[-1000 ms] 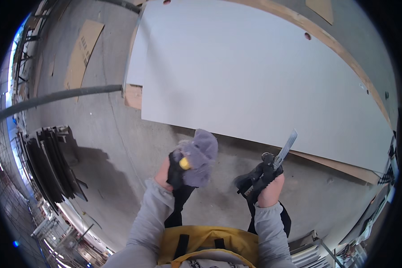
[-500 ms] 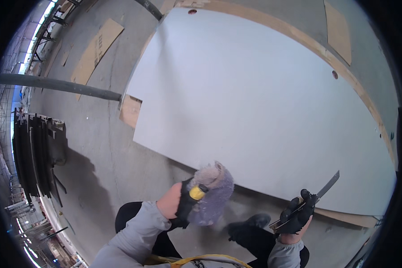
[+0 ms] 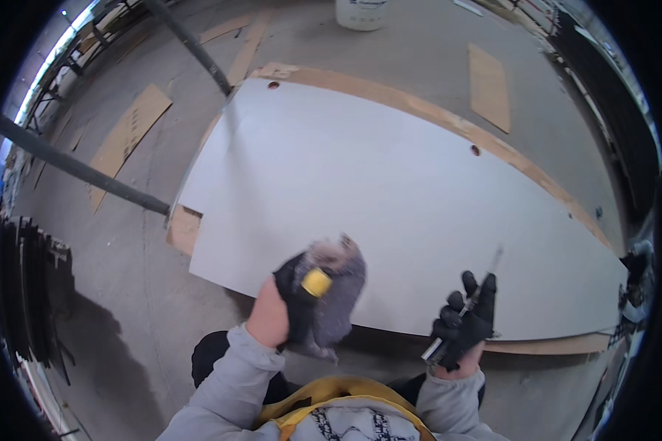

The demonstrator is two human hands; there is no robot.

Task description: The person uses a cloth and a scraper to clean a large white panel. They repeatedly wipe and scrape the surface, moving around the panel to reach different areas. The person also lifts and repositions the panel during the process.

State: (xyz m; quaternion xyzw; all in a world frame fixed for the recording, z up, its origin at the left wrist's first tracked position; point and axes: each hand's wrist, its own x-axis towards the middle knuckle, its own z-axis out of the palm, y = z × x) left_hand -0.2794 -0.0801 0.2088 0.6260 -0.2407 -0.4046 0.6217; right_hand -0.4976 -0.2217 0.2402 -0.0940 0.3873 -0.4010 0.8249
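My left hand [image 3: 290, 294], in a black glove, is closed around a fuzzy grey-purple rag [image 3: 343, 298] and a yellow-ended thing [image 3: 317, 282] whose kind I cannot make out. Both are over the near edge of a large white panel [image 3: 390, 198] with a brown wooden border. To the right, my black-gloved right hand [image 3: 463, 323] grips a utility knife [image 3: 432, 348]. Its thin blade points away from me over the panel and is smeared by motion. Part of the knife's handle is hidden by the fingers.
Grey pipes [image 3: 88, 176] stand at the panel's left end. Flat cardboard pieces [image 3: 131, 136] lie on the concrete floor, one [image 3: 489, 88] beyond the panel. A white bucket [image 3: 360, 13] stands at the far side. Dark stacked bars [image 3: 22, 290] sit at the left.
My view has shifted, bringing the bucket into sight. Both hands are raised farther over the panel, still holding the rag and the knife. The knife now points more steeply away.
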